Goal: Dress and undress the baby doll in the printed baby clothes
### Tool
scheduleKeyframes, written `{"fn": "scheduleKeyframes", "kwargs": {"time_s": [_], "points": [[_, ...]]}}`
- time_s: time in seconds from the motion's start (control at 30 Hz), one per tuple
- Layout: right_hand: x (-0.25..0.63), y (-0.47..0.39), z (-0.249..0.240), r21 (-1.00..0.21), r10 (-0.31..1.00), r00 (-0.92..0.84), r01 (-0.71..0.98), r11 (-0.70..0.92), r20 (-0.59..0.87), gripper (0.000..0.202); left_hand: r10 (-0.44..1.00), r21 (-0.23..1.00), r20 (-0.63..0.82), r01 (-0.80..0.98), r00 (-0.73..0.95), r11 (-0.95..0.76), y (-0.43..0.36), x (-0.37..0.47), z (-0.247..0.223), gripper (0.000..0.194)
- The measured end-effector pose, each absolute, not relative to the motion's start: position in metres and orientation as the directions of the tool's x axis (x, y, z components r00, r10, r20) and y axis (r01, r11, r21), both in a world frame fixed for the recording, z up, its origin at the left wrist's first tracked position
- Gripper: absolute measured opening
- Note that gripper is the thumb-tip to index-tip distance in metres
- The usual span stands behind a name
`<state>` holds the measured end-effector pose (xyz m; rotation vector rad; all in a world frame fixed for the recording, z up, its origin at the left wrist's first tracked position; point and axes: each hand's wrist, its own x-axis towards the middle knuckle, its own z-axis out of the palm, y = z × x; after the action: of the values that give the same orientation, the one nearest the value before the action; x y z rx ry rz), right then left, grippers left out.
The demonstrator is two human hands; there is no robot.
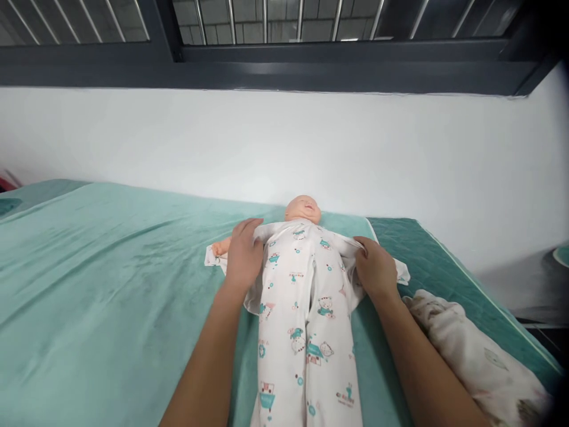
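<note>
A baby doll [303,209] lies on its back, its head toward the wall. White printed baby clothes [291,296] cover its body, with long trouser legs reaching the bottom edge of the view. My left hand [244,252] rests at the doll's arm on the left, fingers bent at the shoulder cloth; whether they grip it is unclear. The doll's small hand shows beyond it by a white cuff. On the right, my right hand [376,267] pinches the white sleeve cloth between thumb and fingers. The doll's hand on that side is hidden.
A light green sheet [111,284] spreads under the doll, with a darker green quilted cover [427,255] at the right. A bundled white patterned cloth [475,356] lies beside my right forearm. Behind are a white wall [222,142] and a barred window.
</note>
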<state>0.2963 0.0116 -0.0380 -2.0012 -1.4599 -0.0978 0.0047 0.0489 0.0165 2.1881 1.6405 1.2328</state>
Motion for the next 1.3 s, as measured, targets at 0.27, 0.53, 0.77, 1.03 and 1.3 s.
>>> {"fn": "scheduleKeyframes", "kwargs": {"time_s": [0.27, 0.53, 0.77, 1.03, 1.3], "points": [[0.298, 0.015, -0.038, -0.510, 0.800, 0.520, 0.796, -0.325, 0.301, 0.035, 0.710, 0.345, 0.338, 0.621, 0.617, -0.704, 0.036, 0.094, 0.070, 0.031], [0.298, 0.017, -0.046, -0.563, 0.807, 0.512, 0.775, -0.287, 0.294, 0.034, 0.637, -0.045, -0.142, 0.638, 0.757, -0.769, 0.067, 0.195, 0.068, 0.029], [0.302, 0.017, -0.043, -0.534, 0.833, 0.465, 0.805, -0.257, 0.299, 0.035, 0.679, -0.083, -0.209, 0.679, 0.704, -0.730, 0.077, 0.211, 0.044, 0.033], [0.318, 0.014, -0.044, -0.663, 0.762, 0.578, 0.696, -0.275, 0.291, 0.040, 0.668, -0.133, -0.186, 0.655, 0.721, -0.744, 0.083, 0.197, 0.065, 0.033], [0.324, 0.013, -0.051, -0.789, 0.756, 0.619, 0.565, -0.241, 0.212, 0.040, 0.692, -0.171, -0.148, 0.671, 0.707, -0.722, 0.081, 0.176, 0.087, 0.032]]}}
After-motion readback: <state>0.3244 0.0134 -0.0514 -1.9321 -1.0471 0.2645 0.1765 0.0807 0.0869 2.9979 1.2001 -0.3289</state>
